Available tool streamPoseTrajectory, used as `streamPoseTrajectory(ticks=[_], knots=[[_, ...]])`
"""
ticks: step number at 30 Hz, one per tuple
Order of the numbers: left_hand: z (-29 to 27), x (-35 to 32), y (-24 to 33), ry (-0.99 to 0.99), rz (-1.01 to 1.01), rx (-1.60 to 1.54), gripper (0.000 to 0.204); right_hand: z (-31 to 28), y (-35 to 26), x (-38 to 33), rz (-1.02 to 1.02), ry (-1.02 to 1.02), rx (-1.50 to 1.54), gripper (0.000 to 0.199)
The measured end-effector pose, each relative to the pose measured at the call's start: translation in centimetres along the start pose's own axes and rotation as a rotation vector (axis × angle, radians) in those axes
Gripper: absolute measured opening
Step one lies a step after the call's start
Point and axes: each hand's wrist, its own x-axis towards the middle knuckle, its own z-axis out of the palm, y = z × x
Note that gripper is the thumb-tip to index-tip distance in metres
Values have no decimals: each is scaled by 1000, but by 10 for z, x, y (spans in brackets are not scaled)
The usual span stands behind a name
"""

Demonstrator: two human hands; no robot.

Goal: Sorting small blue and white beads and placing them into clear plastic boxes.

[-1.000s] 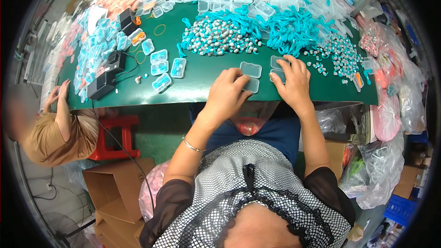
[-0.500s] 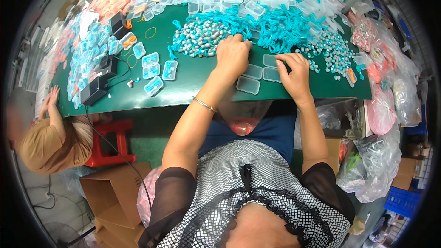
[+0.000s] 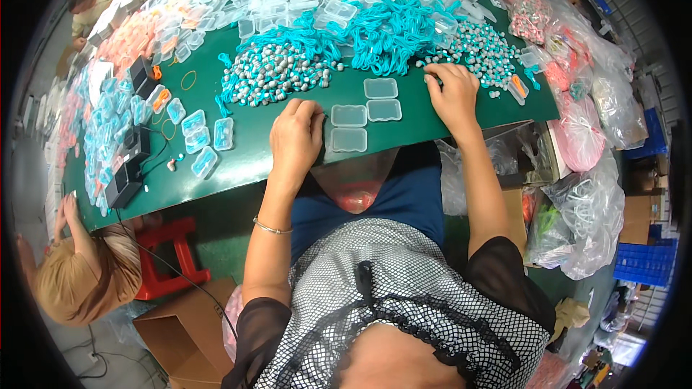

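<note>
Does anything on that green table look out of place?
Perhaps the orange piece at the right end: its colour stands out beside grey and teal beads. A small loose piece also lies apart from the piles, near the black boxes.

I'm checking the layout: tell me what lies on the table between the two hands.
In the head view, one open clear case and another lie between the left hand and right hand on the green table.
</note>
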Motion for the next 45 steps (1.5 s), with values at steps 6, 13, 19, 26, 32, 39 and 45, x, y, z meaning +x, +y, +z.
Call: streamPoseTrajectory(ticks=[6, 13, 19, 26, 32, 39, 45], knots=[[-1, 2, 0, -26, -58, -1, 10, 19, -4, 24, 54, -139, -310, 10], [-4, -12, 1, 25, -156, -347, 14, 9, -11, 23, -13, -67, -127, 6], [-18, -26, 23, -111, -92, -364, 11, -29, -103, -14, -178, -309, 381, 8], [-9, -28, 27, -102, 26, -97, 12, -15, -126, -30, -299, -331, 224, 9], [-17, -33, 29, -162, -1, -74, 29, -20, -121, -13, -285, -392, 268, 8], [-22, -16, 15, -250, 135, 41, 48, 20, -54, 42, -191, -116, 41, 15], [-16, -19, 7, -161, 171, -34, 47, 43, -41, 63, -334, -61, -90, 22]])
